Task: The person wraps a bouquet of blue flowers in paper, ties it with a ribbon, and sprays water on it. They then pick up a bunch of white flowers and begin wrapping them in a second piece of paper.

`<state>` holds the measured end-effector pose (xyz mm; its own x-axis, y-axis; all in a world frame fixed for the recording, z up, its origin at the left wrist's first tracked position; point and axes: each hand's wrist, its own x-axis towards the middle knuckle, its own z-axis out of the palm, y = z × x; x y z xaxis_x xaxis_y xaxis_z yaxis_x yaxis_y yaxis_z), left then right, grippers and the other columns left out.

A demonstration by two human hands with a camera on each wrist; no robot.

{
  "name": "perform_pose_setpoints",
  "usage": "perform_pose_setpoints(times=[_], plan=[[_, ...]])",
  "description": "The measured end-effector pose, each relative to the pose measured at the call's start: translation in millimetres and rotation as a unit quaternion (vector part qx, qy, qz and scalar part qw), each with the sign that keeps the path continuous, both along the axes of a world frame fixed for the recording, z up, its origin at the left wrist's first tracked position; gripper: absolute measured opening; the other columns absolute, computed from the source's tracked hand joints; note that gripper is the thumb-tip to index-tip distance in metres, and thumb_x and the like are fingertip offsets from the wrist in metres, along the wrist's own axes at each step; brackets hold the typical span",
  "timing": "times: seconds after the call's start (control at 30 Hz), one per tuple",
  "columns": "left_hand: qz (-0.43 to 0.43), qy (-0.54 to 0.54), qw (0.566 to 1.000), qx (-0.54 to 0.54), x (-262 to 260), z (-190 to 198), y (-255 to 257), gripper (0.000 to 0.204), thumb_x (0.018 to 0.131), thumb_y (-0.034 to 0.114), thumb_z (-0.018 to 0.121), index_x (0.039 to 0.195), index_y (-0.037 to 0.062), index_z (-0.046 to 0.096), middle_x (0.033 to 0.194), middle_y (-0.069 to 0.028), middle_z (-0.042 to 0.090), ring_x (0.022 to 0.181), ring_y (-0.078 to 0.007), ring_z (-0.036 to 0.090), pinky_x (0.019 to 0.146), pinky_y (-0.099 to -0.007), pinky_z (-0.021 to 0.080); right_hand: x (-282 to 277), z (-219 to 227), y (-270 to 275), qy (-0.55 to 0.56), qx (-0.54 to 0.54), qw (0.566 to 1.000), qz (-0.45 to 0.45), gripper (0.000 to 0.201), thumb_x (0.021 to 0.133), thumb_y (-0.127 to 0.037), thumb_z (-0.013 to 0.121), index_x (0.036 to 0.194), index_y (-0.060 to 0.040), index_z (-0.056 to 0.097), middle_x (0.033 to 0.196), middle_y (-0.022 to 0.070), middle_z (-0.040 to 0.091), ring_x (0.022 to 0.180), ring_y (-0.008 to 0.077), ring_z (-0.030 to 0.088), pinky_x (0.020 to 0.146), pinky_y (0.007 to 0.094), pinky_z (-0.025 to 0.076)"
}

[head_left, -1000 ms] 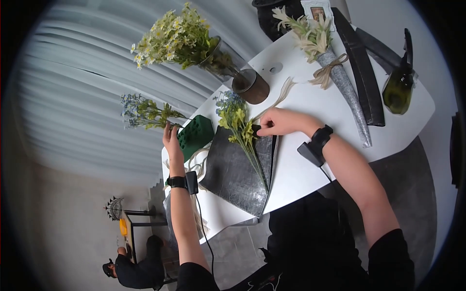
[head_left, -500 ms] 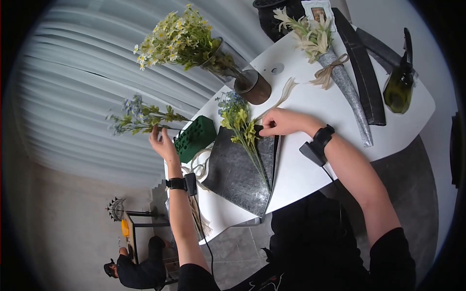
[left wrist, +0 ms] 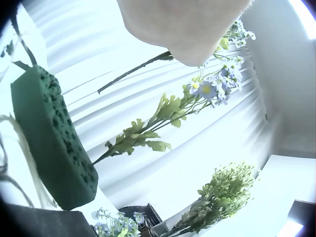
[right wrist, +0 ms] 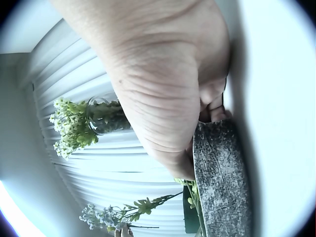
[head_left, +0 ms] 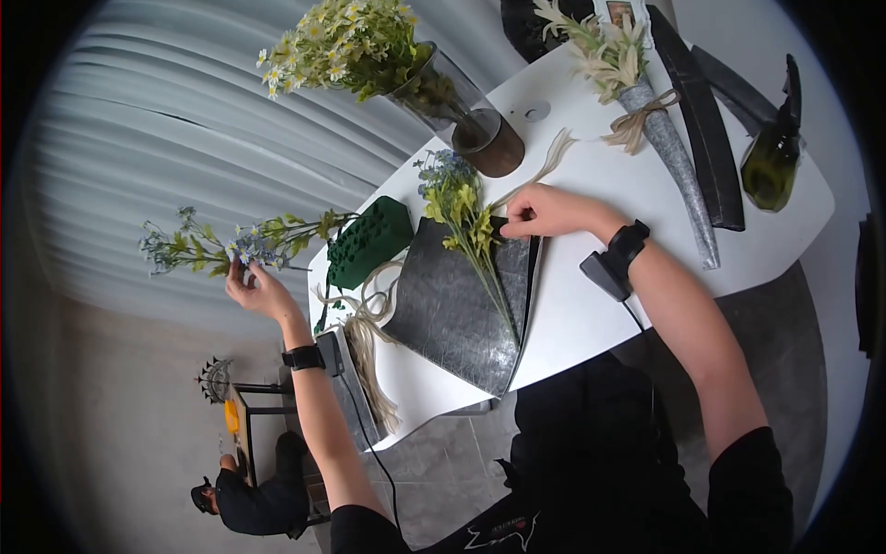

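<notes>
My left hand (head_left: pixel 260 294) is out past the table's left edge, pinching a sprig of blue flowers (head_left: pixel 175 247). Its bare stem (left wrist: pixel 131 72) sticks out below the hand in the left wrist view. A second blue sprig (left wrist: pixel 163 114) stands in the green foam block (head_left: pixel 367 247), its blossoms close to the left fingers. On the table, my right hand (head_left: pixel 558 214) grips the upper edge of a dark grey wrapping sheet (head_left: pixel 452 309). The sheet's mottled edge (right wrist: pixel 222 182) shows below the right hand. Blue flowers with yellow-green leaves (head_left: pixel 459 208) lie across the sheet.
Daisies (head_left: pixel 346 46) stand in a glass vase (head_left: pixel 494 148) behind. A wrapped bouquet (head_left: pixel 664 138), dark strips (head_left: pixel 706 157) and a green bottle (head_left: pixel 771 171) lie to the right. Raffia strands (head_left: pixel 369 342) lie front left. Another person (head_left: pixel 263 485) is in the background.
My left hand has moved left, away from the foam block, carrying one blue sprig whose stem is now free. My right hand keeps its hold on the sheet; the view has shifted slightly.
</notes>
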<state>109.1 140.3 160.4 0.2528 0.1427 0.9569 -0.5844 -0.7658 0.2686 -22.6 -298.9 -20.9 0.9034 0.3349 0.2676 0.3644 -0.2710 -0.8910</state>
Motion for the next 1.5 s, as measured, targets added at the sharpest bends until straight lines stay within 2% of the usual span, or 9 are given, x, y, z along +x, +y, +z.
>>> perform_pose_setpoints(times=[0.33,0.47,0.6,0.67,1.0,1.27,1.33,1.47,1.5], plan=[[0.043,-0.087,0.994,0.056,-60,38,2,0.028,0.091,-0.003,0.063,0.119,-0.0006,0.066,0.118,-0.0105,0.052,0.099,-0.0198,0.059,0.08,-0.0337,0.05,-2,7,-2,0.032,0.005,0.999,0.02,0.038,0.096,-0.022,0.07,0.067,-0.0016,0.057,0.065,-0.0026,0.057,0.062,0.0044,0.049,0.059,0.0251,0.04],[-0.021,-0.096,0.995,0.032,-97,39,-36,0.027,0.092,-0.007,0.062,0.119,-0.0041,0.064,0.116,-0.0088,0.053,0.102,-0.0178,0.061,0.081,-0.0298,0.055,0,5,-1,0.034,0.006,0.999,0.027,0.038,0.097,-0.021,0.07,0.067,-0.0015,0.056,0.067,-0.0026,0.057,0.063,0.0041,0.051,0.061,0.0248,0.042],[-0.166,-0.085,0.982,0.022,-135,26,-76,0.021,0.094,-0.007,0.062,0.115,-0.0066,0.062,0.113,-0.0077,0.055,0.1,-0.0172,0.062,0.081,-0.0273,0.057,2,1,-2,0.036,-0.001,0.999,0.029,0.038,0.098,-0.02,0.068,0.068,-0.0015,0.055,0.069,-0.0026,0.057,0.065,0.0041,0.051,0.062,0.0247,0.043],[-0.271,0.0,0.962,-0.038,-149,16,-97,0.021,0.095,-0.007,0.061,0.116,-0.0057,0.061,0.111,-0.0078,0.058,0.1,-0.0166,0.062,0.083,-0.0275,0.056,1,3,-1,0.042,0.006,0.998,0.036,0.038,0.098,-0.02,0.068,0.068,-0.0016,0.055,0.069,-0.0027,0.056,0.066,0.0041,0.051,0.063,0.0244,0.043],[-0.392,0.194,0.898,-0.052,-171,-55,-146,0.029,0.09,-0.012,0.066,0.117,-0.0066,0.06,0.121,-0.0069,0.046,0.103,-0.0164,0.063,0.083,-0.027,0.058,1,4,-2,0.039,0.007,0.999,0.035,0.04,0.099,-0.023,0.068,0.067,-0.0021,0.055,0.069,-0.0021,0.057,0.065,0.0055,0.051,0.064,0.0257,0.043],[-0.425,0.312,0.848,-0.054,-153,-104,-159,0.028,0.091,-0.01,0.066,0.118,-0.003,0.061,0.119,-0.0042,0.048,0.109,-0.0145,0.06,0.089,-0.0258,0.054,-1,6,-2,0.05,-0.001,0.998,0.031,0.04,0.098,-0.024,0.069,0.067,-0.0026,0.055,0.069,-0.0021,0.057,0.066,0.0056,0.051,0.064,0.0252,0.043],[-0.446,0.356,0.818,-0.074,-148,-115,-162,0.029,0.089,-0.009,0.07,0.116,-0.0032,0.061,0.121,-0.0053,0.045,0.107,-0.0127,0.06,0.08,-0.0212,0.056,0,5,-2,0.048,0.001,0.998,0.035,0.041,0.098,-0.025,0.069,0.067,-0.0029,0.054,0.07,-0.0022,0.057,0.066,0.0056,0.051,0.064,0.0254,0.043],[-0.464,0.397,0.789,-0.06,-141,-126,-169,0.031,0.088,-0.007,0.072,0.117,-0.0023,0.062,0.12,-0.0041,0.047,0.11,-0.0131,0.059,0.08,-0.0212,0.057,1,4,-1,0.057,0.001,0.998,0.034,0.041,0.098,-0.024,0.069,0.067,-0.0028,0.055,0.07,-0.0021,0.057,0.067,0.0057,0.051,0.064,0.0257,0.043],[-0.457,0.403,0.792,-0.043,-141,-128,-171,0.031,0.09,-0.007,0.071,0.119,-0.0012,0.062,0.12,-0.0033,0.05,0.111,-0.0143,0.06,0.088,-0.0242,0.055,1,3,-1,0.055,0.005,0.998,0.035,0.041,0.098,-0.024,0.069,0.067,-0.0028,0.055,0.069,-0.0021,0.056,0.066,0.0056,0.051,0.064,0.0256,0.042]])
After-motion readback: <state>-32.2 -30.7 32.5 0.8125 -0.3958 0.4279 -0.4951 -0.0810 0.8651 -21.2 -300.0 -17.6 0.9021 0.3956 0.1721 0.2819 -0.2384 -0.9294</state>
